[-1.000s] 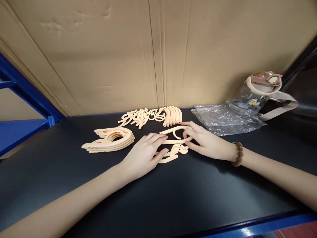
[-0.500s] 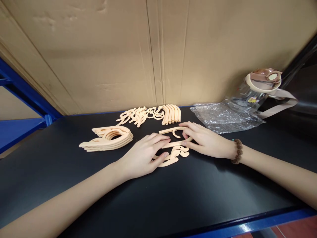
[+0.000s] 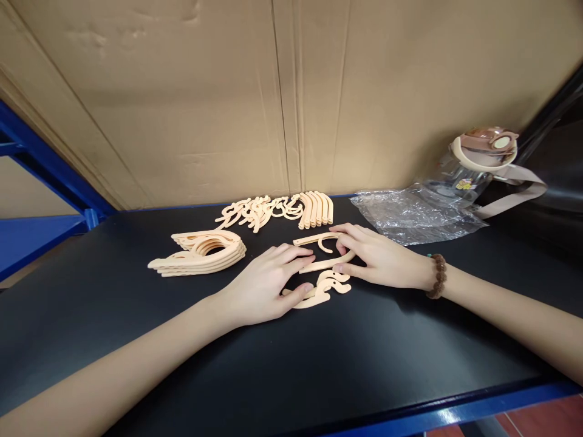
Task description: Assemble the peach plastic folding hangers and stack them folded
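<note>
My right hand (image 3: 371, 255) has its fingertips and thumb pressed on a beige plastic folding hanger (image 3: 328, 263) lying on the black tabletop, its two arms pointing left and a small hook (image 3: 325, 245) between them. Fingers cover its curved right end. My left hand (image 3: 268, 285) rests flat with fingers spread, the fingertips at the left ends of the hanger's arms. Its thumb lies over loose beige hanger parts (image 3: 336, 283), wavy pieces with small holes, just in front of the hanger. The far ends of these parts are hidden under the thumb.
A stack of beige hangers (image 3: 200, 264) lies to the left. Behind are a jumble of loose hook pieces (image 3: 255, 212) and a row of curved arms (image 3: 315, 209). A clear plastic bag (image 3: 414, 212) and a strapped bottle (image 3: 478, 161) stand back right, before a cardboard wall (image 3: 182, 109).
The loose parts by my left thumb have slid slightly toward me and right. More of the hanger's lower arm end shows beneath my left fingertips. Both hands are nearly still.
</note>
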`<state>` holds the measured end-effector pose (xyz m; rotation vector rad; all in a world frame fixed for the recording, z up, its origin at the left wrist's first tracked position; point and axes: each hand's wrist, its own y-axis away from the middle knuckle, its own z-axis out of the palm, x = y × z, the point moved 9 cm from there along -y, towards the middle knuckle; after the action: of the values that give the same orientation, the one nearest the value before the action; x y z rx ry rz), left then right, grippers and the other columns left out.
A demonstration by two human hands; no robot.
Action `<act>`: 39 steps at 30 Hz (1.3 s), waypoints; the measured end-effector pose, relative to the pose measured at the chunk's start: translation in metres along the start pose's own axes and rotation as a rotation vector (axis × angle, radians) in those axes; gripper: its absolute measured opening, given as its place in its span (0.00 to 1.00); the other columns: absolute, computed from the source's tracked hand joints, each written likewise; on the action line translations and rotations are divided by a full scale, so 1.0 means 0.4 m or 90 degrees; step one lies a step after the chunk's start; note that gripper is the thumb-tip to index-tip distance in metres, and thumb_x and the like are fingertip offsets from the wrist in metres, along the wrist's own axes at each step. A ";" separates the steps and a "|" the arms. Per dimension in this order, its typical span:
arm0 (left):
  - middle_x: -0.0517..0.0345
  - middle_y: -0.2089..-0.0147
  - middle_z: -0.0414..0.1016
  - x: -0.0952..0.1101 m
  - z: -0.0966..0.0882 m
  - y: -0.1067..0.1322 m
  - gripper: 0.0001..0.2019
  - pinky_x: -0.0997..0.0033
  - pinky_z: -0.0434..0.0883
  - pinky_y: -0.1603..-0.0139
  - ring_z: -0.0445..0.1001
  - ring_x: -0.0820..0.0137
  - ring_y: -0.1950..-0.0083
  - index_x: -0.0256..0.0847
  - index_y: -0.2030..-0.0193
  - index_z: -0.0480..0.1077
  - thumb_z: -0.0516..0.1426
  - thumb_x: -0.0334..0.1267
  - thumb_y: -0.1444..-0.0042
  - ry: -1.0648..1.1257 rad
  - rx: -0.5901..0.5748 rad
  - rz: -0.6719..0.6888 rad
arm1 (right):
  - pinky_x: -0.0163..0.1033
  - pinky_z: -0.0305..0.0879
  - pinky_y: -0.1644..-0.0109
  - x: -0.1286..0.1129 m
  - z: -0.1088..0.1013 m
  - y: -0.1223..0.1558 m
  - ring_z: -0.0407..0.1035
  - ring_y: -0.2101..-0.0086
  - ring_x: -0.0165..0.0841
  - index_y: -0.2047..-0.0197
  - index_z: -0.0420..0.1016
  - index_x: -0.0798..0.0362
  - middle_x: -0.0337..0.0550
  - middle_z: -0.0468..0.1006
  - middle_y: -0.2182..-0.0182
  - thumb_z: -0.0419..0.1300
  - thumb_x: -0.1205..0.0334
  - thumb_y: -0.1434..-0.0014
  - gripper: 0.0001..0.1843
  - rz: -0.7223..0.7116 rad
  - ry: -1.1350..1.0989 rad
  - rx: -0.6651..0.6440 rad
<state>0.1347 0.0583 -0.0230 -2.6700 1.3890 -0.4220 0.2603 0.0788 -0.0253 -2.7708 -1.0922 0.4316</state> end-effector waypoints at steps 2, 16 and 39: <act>0.50 0.41 0.68 0.000 -0.001 0.001 0.21 0.57 0.66 0.43 0.66 0.60 0.44 0.39 0.41 0.65 0.51 0.45 0.36 0.003 0.005 0.001 | 0.49 0.63 0.48 -0.003 -0.002 -0.001 0.64 0.50 0.43 0.62 0.65 0.53 0.52 0.65 0.46 0.52 0.47 0.37 0.17 -0.003 -0.002 0.001; 0.48 0.41 0.68 0.006 0.001 0.001 0.20 0.58 0.66 0.43 0.66 0.60 0.45 0.38 0.39 0.63 0.48 0.36 0.37 -0.027 -0.005 0.028 | 0.49 0.65 0.49 -0.012 -0.010 -0.003 0.65 0.49 0.44 0.62 0.66 0.53 0.54 0.64 0.44 0.51 0.46 0.36 0.17 -0.019 -0.006 0.011; 0.52 0.50 0.71 0.056 -0.032 -0.004 0.10 0.62 0.68 0.49 0.68 0.62 0.47 0.40 0.61 0.66 0.57 0.44 0.43 -0.015 0.066 0.075 | 0.52 0.64 0.46 -0.002 -0.006 0.002 0.63 0.46 0.46 0.61 0.66 0.52 0.54 0.62 0.41 0.52 0.48 0.37 0.15 -0.013 0.011 0.019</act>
<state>0.1446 0.0414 -0.0061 -2.4883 1.4654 -0.4370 0.2610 0.0774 -0.0230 -2.7294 -1.1010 0.4182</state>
